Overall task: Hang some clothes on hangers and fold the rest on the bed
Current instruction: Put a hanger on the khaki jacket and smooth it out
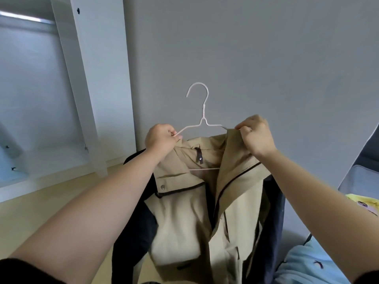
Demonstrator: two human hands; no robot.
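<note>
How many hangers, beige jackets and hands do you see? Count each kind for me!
Hangers: 1, the white hanger
Jackets: 1, the beige jacket
Hands: 2, the left hand and the right hand
Total: 4

Plain grey wall (266, 58) straight behind the right hand (257, 138). Off to the left of the left hand (162, 140): open white wardrobe (92, 78), metal rail (26, 18) up top inside. Pale floor (30, 212) below and left of that hand. Right of the right hand, lower down: some grey padded thing (356, 177), can't tell what, plus something yellow (363, 199) with a small pink item (368, 208) on it.
</note>
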